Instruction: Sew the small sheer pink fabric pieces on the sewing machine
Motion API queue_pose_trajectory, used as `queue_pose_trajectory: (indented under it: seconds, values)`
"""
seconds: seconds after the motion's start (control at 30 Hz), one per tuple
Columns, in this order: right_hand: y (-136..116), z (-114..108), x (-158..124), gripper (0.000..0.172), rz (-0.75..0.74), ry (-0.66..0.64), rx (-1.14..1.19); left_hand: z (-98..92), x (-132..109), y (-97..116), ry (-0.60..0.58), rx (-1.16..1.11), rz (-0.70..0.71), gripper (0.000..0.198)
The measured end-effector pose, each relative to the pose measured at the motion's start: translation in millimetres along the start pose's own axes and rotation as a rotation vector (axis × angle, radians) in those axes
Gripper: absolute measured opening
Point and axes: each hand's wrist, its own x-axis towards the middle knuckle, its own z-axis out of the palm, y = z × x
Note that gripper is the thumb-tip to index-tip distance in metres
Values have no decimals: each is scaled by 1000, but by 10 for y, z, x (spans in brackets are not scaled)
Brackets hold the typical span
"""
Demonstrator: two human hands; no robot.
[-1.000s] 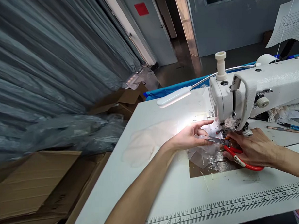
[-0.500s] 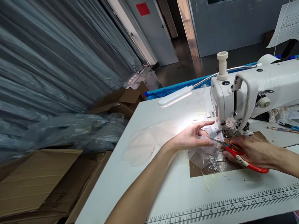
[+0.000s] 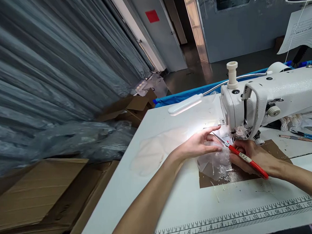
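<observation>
My left hand (image 3: pixel 199 143) pinches sheer white fabric (image 3: pixel 215 163) between thumb and bent fingers, with the index finger stretched out towards the needle area. My right hand (image 3: pixel 257 156) grips red-handled scissors (image 3: pixel 249 160), whose metal blades point up and left near my left fingertips. Crumpled, the fabric lies over a brown plate (image 3: pixel 207 181) on the table. Just beyond both hands is the white sewing machine (image 3: pixel 230 106), with a pale ruffled trim (image 3: pixel 240 130) hanging by its needle area. My fingers partly hide the blades and fabric.
A lit lamp (image 3: pixel 185 104) on a bendable arm shines on the white table (image 3: pixel 168 196). A printed ruler scale (image 3: pixel 234 222) runs along the front edge. Lace scraps (image 3: pixel 295 122) and pens (image 3: pixel 298 138) lie at the right. Cardboard boxes (image 3: pixel 38 191) and plastic-covered curtain (image 3: pixel 45 58) stand left.
My right hand has shifted slightly left, and the scissors have turned so their blades point more steeply up and left. My left hand keeps its pinch. The view has shifted slightly.
</observation>
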Motion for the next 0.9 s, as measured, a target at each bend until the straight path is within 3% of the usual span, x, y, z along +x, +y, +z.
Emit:
queue_pose_trajectory:
  seconds: [0.17,0.3,0.6,0.9]
  values:
    - [35,54,1,15,122,-63,126,-95,-32,16,18,38,0,82]
    - [129,100,2,20,31,-32,99,-111,-35,25,-6,30,-4,83]
    - [179,-12,-72,36,-21,7,-473,-114,-12,-10,-21,-24,-8,84]
    - [195,45,-88,33,-66,74,-536,-118,-13,-4,-45,-75,0,84]
